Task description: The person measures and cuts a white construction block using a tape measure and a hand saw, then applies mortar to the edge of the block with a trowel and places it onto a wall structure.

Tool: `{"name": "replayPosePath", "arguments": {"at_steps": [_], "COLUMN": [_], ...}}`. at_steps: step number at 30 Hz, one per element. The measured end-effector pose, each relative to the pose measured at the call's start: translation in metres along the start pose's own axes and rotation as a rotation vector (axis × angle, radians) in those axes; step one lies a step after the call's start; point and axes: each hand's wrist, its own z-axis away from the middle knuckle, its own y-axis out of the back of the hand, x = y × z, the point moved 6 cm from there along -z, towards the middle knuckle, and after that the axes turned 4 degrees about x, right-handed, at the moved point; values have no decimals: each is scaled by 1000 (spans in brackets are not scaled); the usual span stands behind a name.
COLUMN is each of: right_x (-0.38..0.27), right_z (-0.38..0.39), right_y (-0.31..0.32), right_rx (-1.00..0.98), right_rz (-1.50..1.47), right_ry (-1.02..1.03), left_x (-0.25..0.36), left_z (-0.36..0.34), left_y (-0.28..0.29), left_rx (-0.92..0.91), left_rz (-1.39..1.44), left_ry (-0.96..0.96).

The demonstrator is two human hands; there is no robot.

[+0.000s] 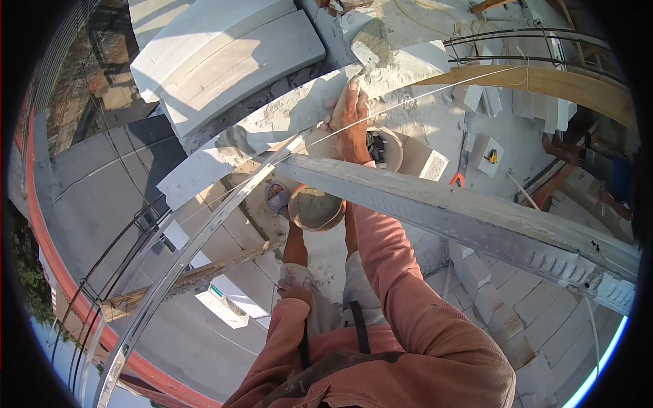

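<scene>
My right hand (353, 129) reaches up to the near side of a white block wall (292, 102). Its fingers close around a tan, flat piece (340, 107) against the wall; its kind is partly hidden by the hand. A taut white string (408, 100) passes beside that hand. My left hand (295, 285) rests on my trouser leg, fingers apart, with nothing in it. Between my legs stands a round bucket (317, 208) of grey mortar. A grey lump of mortar (371, 43) sits on top of the wall.
A long metal beam (442, 197) crosses above my right forearm, and a narrow metal bar (204, 234) slants down left. Beyond the wall lie large white blocks (231, 61). To the right are a bucket of dark pieces (389, 151), an orange-handled saw (458, 178) and curved rebar (517, 34).
</scene>
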Motion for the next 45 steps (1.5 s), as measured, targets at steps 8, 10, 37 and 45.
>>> {"name": "replayPosePath", "arguments": {"at_steps": [8,10,37,45], "right_x": [17,1,-11,-28], "right_z": [-21,-7,13,49], "right_y": [32,34,42,71], "right_rx": [202,416,149,3], "right_rz": [302,397,389,304], "right_ry": [211,478,264,13], "left_x": [9,3,24,15], "left_z": [-13,-11,-4,0], "left_y": [18,19,16,16], "left_rx": [15,28,-39,-43], "left_rz": [-4,-20,-106,-79], "left_ry": [-62,-19,1,20]}}
